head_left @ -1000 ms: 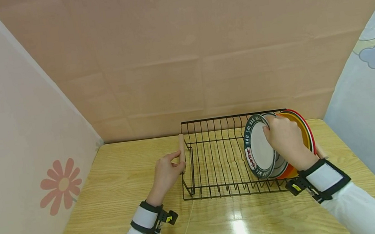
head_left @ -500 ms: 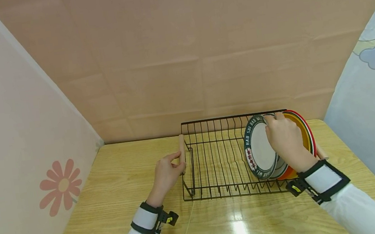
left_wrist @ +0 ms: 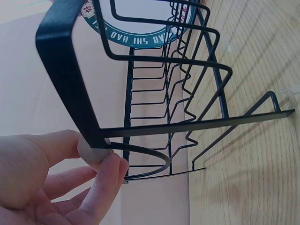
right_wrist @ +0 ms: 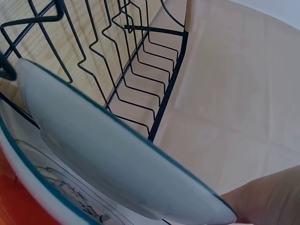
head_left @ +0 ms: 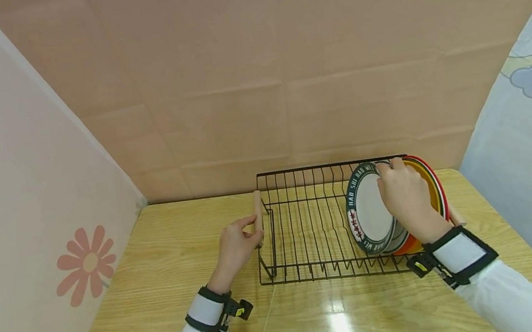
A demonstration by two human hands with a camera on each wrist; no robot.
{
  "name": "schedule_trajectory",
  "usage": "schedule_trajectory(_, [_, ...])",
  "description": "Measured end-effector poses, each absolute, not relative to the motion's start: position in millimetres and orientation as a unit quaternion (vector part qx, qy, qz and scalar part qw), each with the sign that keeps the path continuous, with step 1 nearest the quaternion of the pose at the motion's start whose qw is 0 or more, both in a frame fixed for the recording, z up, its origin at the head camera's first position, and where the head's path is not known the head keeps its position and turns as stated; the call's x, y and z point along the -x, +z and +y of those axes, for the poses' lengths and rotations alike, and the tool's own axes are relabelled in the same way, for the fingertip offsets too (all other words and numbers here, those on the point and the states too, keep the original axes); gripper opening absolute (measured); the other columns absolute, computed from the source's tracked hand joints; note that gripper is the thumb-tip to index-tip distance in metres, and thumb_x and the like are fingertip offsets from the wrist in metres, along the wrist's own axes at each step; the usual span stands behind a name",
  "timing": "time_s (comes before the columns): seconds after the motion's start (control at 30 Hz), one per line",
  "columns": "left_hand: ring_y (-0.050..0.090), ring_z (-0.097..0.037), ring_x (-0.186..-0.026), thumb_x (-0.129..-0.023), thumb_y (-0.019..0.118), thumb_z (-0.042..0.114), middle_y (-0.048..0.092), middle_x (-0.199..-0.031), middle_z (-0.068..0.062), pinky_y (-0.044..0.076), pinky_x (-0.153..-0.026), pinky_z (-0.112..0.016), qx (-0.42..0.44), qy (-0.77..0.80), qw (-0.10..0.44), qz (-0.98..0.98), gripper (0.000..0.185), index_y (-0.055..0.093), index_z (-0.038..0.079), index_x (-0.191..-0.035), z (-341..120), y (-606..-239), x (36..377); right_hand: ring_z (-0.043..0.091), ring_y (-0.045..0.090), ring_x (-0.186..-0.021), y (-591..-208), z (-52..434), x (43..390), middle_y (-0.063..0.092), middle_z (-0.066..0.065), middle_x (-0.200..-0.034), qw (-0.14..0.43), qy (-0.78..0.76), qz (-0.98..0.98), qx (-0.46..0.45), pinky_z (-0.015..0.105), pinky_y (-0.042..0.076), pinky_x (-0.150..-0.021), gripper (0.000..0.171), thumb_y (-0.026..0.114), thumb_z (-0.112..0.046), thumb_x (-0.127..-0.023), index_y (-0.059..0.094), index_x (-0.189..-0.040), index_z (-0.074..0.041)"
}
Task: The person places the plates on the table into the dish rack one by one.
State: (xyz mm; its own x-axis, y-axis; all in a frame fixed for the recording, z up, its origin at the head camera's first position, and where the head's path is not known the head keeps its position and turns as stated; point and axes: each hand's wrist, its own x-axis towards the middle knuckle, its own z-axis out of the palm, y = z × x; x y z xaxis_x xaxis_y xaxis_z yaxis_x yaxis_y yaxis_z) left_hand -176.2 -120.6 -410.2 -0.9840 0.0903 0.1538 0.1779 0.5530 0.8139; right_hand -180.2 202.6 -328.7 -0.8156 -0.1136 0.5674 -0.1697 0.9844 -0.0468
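A black wire dish rack (head_left: 316,167) stands on the wooden table. At its left end my left hand (head_left: 237,245) pinches the round wooden handle (head_left: 258,206) between thumb and fingers; the left wrist view shows this grip close up. My right hand (head_left: 404,192) holds a white plate (head_left: 372,211) with a dark green lettered rim by its upper right edge. That plate leans upright in the right part of the rack. In the right wrist view its pale underside (right_wrist: 108,145) fills the middle, with a finger at the rim. The right fingertips are partly hidden.
Right of the held plate stand a greyish plate (head_left: 396,241) and an orange plate (head_left: 431,180) with a red edge. A second wooden handle (head_left: 456,216) is at the rack's right end. Cloth walls (head_left: 205,84) enclose the table (head_left: 179,233) at the back and sides.
The held plate has turned slightly to face the camera more, and my right fingers have shifted a little right along its top edge. The left hand stays still on the handle.
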Motion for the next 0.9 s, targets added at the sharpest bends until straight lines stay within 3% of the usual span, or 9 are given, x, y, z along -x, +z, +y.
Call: schedule_trajectory(0.9, [0.063,-0.010,-0.057,-0.084,0.065,0.012,0.069,-0.095,-0.014,0.036,-0.036,-0.023,0.076,-0.473,0.038,-0.877,0.038,0.061,0.004,-0.121,-121.3,-411.4,178.0,0.020,0.038,-0.039,-329.5,191.9,180.6,0.057,0.027,-0.085,0.299,0.083,-0.944,-0.115,0.031,0.035,-0.031,0.031,0.068,-0.008,-0.079,0.064,-0.107,0.005])
